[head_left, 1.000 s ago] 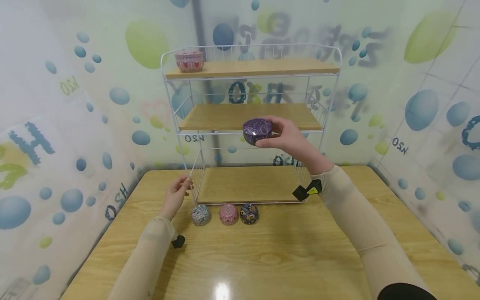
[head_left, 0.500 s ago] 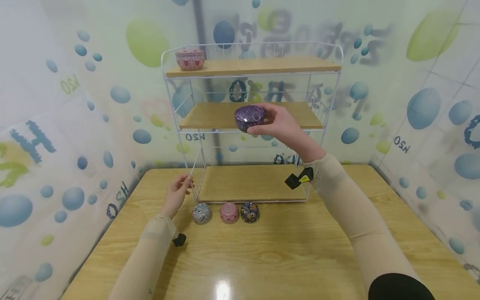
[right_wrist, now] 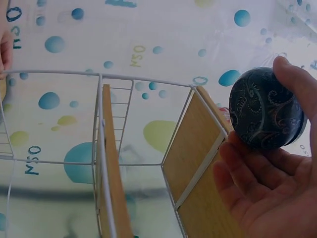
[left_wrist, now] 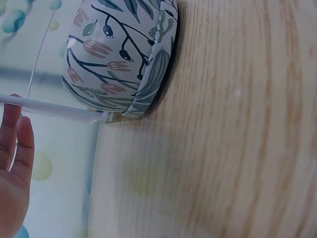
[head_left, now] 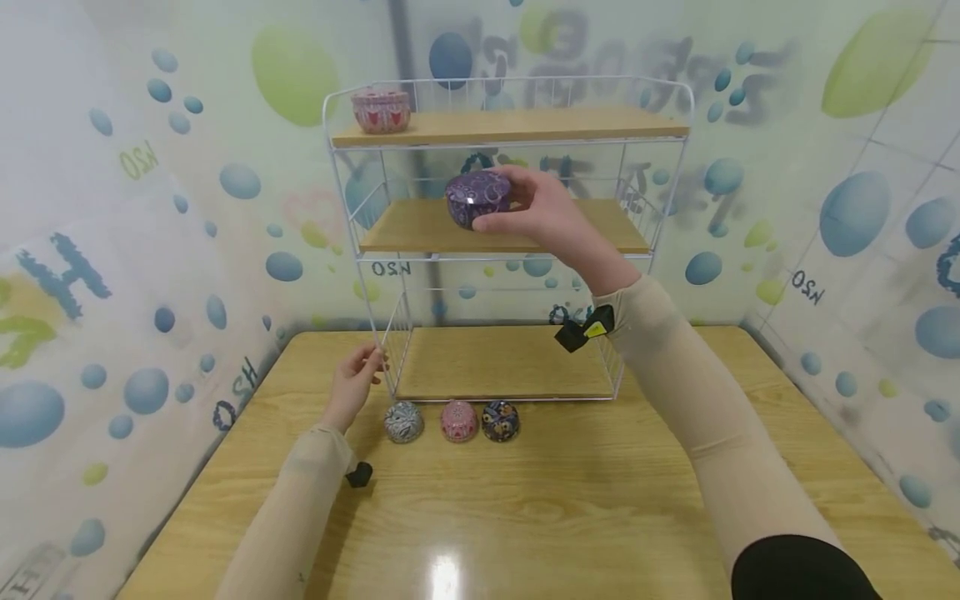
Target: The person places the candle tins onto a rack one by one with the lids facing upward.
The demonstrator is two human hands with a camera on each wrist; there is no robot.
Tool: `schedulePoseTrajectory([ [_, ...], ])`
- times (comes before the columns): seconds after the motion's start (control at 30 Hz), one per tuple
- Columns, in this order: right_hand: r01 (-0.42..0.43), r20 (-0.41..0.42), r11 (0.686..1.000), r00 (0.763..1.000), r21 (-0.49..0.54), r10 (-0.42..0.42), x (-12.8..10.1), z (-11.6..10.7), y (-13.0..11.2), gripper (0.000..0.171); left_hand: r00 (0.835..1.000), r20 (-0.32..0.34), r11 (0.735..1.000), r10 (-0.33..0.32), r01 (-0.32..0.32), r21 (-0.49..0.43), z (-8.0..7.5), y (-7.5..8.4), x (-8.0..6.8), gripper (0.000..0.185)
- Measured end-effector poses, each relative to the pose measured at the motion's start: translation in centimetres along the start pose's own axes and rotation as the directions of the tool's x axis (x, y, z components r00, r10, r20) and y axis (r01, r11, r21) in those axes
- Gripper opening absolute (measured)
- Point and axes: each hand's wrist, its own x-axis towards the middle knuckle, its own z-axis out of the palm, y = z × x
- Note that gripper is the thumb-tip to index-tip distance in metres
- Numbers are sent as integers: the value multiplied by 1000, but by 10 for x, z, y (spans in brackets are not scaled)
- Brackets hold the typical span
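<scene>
The right hand point(head_left: 551, 215) grips a purple tin point(head_left: 477, 198) in front of the middle shelf point(head_left: 420, 233). The left hand point(head_left: 352, 385), fingers loose, touches the white rack point(head_left: 388, 343).

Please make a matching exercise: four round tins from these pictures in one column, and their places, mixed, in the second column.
Tins:
1. purple patterned round tin
2. pink round tin with red hearts
3. grey-white leaf-patterned round tin
4. dark blue flowered round tin

Places:
A. table, left end of the row
B. held in the right hand
C. table, right end of the row
D. top shelf, left side

Pairs: 1-B, 2-D, 3-A, 4-C
</scene>
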Motion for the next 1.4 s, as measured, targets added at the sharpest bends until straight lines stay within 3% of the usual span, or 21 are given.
schedulePoseTrajectory([
  [0.2, 28, -14, 999, 1000, -19, -28, 9, 2, -12, 63, 1000, 4, 1000, -15, 15, -2, -4, -22, 9, 31],
  [0.4, 13, -14, 1000, 1000, -29, -13, 15, 6, -23, 64, 1000, -15, 1000, 12, -12, -2, -3, -29, 9, 36],
  [0.77, 86, -10, 996, 996, -38, -87, 24, 5, -44, 61, 1000, 4, 1000, 6, -6, -16, -5, -29, 8, 32],
  [0.97, 43, -31, 998, 999, -47, -44, 30, 5, -54, 64, 1000, 14, 1000, -6, 6, -1, -3, -6, 0, 30],
  [1.2, 45, -38, 998, 998, -47, -46, 37, 2, -61, 63, 1000, -10, 1000, 12, -12, -5, -3, -29, 8, 35],
  [1.4, 66, -44, 991, 997, -115, -71, 43, -4, -65, 63, 1000, 2, 999, -14, 14, -30, -1, -19, 7, 31],
])
